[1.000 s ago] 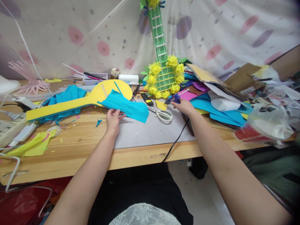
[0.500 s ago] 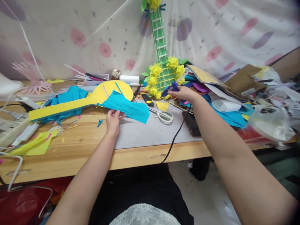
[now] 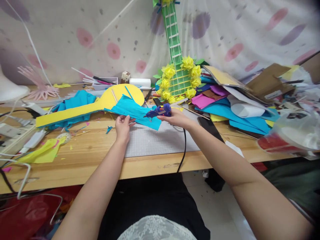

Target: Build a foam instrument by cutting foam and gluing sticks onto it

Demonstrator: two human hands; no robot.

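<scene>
My left hand (image 3: 123, 126) pinches the near edge of a blue crepe paper strip (image 3: 132, 111), which lies partly over a yellow guitar-shaped cutout (image 3: 103, 96). The cutout's round body is at the back and its long neck points left. Two thin sticks, one blue and one pale, rest on the body. In my right hand (image 3: 176, 118) is a blue hot glue gun (image 3: 160, 111), fingers wrapped around its handle. Its nozzle points left, over the blue paper's right part; whether it touches cannot be told. A black cord (image 3: 185, 146) hangs down from the gun.
A green paper guitar (image 3: 178, 63) with yellow flowers leans on the curtain. Coloured paper and cardboard (image 3: 225, 113) pile up on the right, beside a plastic bag (image 3: 295, 130). A power strip (image 3: 17, 136) stands at the left; a grey cutting mat (image 3: 150, 143) lies in front.
My right hand has brought the glue gun from beside the green guitar leftward and nearer, over the blue paper. My left hand stays at the paper's edge. The view has shifted slightly.
</scene>
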